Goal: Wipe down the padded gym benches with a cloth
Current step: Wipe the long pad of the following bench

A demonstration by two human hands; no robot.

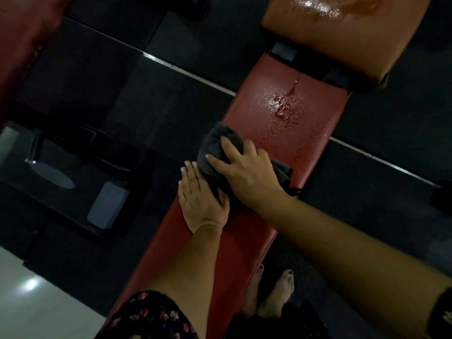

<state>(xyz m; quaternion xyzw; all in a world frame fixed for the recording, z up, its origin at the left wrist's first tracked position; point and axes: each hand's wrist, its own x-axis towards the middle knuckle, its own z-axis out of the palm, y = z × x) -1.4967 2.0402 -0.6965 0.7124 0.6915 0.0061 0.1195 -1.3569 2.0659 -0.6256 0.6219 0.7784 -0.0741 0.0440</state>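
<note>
A long red padded bench (247, 241) runs from the bottom centre up to the right. Sprayed liquid glistens on its far part (283, 108). A dark grey cloth (215, 145) lies bunched on the pad near its left edge. My right hand (244, 167) presses down on the cloth with fingers spread. My left hand (200, 199) lies flat on the pad just below, its fingertips touching the cloth. A second pad (342, 37), orange-brown and wet on top, sits beyond the bench's far end.
Dark rubber floor mats (146, 99) surround the bench, with pale seams running diagonally. A black metal frame with a grey plate (105, 206) lies to the left. My bare feet (271, 294) stand right of the bench. Another red pad (22, 45) blurs the top left.
</note>
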